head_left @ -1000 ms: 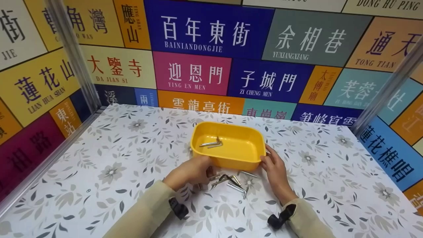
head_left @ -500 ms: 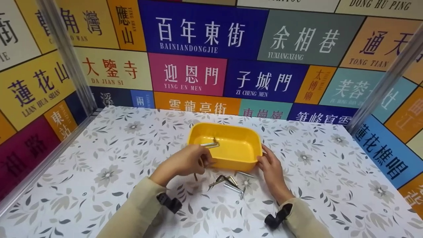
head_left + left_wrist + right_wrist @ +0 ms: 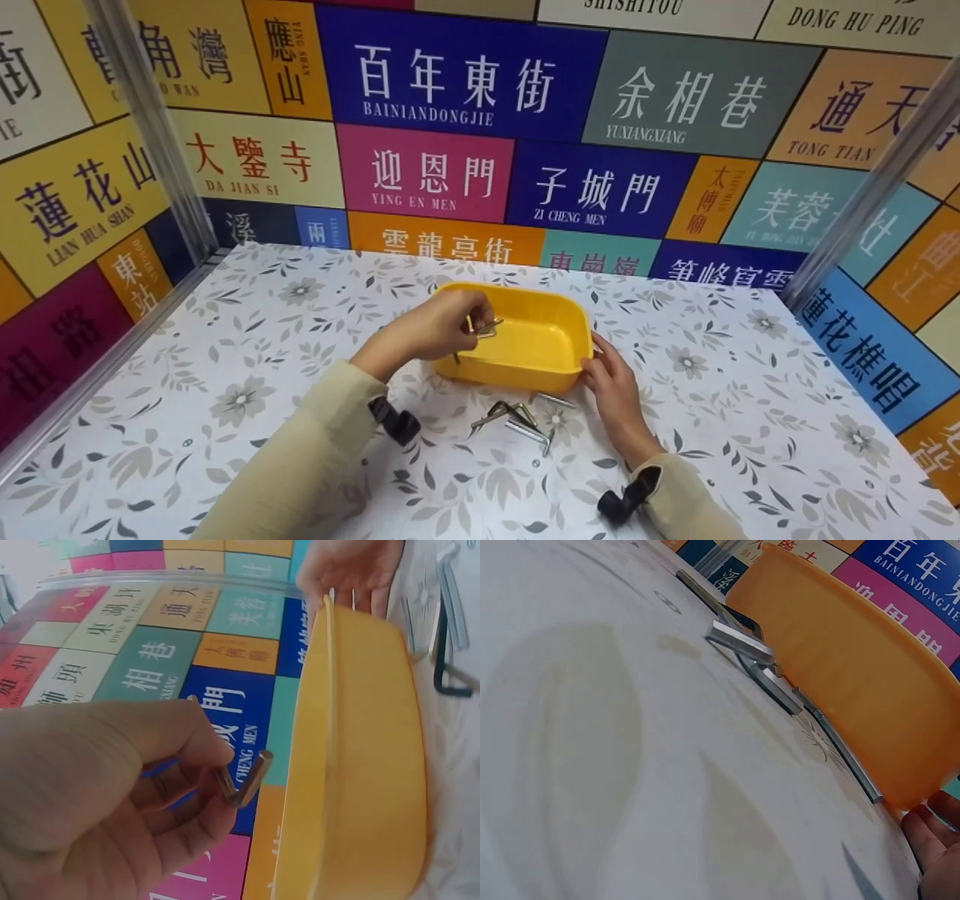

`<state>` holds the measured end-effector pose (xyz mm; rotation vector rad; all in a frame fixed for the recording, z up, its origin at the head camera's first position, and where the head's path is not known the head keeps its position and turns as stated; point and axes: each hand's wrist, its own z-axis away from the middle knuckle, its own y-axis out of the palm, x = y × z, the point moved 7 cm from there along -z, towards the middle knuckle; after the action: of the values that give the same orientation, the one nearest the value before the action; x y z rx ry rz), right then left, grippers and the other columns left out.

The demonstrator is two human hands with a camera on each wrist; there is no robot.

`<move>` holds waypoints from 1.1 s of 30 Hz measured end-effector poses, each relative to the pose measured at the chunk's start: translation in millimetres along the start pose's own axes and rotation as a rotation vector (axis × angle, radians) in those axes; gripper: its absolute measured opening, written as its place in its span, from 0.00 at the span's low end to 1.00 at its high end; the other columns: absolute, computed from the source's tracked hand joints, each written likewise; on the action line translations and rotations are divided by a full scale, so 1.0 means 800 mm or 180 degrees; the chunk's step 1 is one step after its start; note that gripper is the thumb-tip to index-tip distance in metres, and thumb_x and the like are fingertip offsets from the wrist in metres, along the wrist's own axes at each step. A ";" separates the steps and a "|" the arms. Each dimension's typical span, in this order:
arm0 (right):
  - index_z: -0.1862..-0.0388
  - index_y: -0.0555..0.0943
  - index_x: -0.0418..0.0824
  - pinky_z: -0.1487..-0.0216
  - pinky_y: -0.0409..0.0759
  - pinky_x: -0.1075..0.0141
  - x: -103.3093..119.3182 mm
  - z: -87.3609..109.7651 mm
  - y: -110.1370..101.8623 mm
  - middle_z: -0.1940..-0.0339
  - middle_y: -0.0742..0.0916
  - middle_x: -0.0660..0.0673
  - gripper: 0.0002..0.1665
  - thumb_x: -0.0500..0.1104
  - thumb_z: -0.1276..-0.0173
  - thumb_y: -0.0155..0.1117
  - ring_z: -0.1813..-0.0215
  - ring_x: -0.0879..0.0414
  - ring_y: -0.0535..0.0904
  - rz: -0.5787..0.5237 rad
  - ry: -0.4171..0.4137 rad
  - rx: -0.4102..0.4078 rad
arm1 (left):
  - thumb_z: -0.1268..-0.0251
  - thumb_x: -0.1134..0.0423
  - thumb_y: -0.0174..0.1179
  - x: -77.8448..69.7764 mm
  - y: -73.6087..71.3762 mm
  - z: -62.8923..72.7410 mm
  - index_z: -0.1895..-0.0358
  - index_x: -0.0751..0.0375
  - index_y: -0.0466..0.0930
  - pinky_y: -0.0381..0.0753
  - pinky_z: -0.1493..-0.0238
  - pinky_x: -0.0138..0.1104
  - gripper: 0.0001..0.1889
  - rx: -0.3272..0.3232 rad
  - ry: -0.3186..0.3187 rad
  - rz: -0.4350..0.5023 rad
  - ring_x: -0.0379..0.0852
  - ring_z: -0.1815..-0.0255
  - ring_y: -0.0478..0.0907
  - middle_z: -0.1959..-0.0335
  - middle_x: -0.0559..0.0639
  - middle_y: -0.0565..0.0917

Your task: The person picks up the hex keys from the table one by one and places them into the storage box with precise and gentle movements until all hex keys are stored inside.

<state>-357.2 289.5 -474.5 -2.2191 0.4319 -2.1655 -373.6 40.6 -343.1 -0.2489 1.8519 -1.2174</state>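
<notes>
Bronze-coloured, L-shaped metal hex key | left hand pinches it near the bend, at the near-left corner of the yellow, oblong, plastic-looking box | likely light, stiff, slick — best held mid-shank | right hand touches box's right end — gripping, cannot tell

So the tub sits mid-bench, wall behind it. Bunch of loose hex keys on the bench just in front of it, person's side. Left grip is over the tub's left end with a held key in it, one more key inside the tub below. Right grip is against the right end, right of the pile.
</notes>
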 end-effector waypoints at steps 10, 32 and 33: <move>0.20 0.61 0.47 0.33 0.77 0.64 -0.003 -0.002 -0.003 0.25 0.73 0.37 0.34 0.41 0.24 0.47 0.28 0.45 0.74 0.0014 -0.0009 -0.0033 | 0.35 0.69 0.65 0.002 0.004 -0.037 0.48 0.67 0.81 0.81 0.44 0.42 0.14 0.0214 -0.0195 -0.0337 0.49 0.56 0.76 0.53 0.61 0.85; 0.20 0.62 0.48 0.34 0.78 0.63 -0.003 -0.001 0.000 0.25 0.74 0.38 0.33 0.41 0.23 0.49 0.30 0.45 0.77 0.0029 -0.0038 -0.0066 | 0.33 0.72 0.62 0.039 0.024 -0.076 0.52 0.65 0.86 0.83 0.42 0.43 0.09 0.0290 -0.0582 -0.0332 0.51 0.54 0.81 0.52 0.58 0.87; 0.20 0.62 0.48 0.33 0.77 0.62 -0.004 -0.002 0.000 0.25 0.74 0.39 0.33 0.41 0.23 0.49 0.30 0.45 0.77 0.0032 -0.0039 -0.0064 | 0.33 0.72 0.62 0.041 0.026 -0.077 0.53 0.65 0.86 0.83 0.42 0.42 0.09 0.0279 -0.0603 -0.0329 0.51 0.54 0.81 0.53 0.58 0.87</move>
<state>-358.4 290.5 -477.3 -2.2340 0.4657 -2.1512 -433.8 71.4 -370.2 -0.4014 1.6356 -1.2958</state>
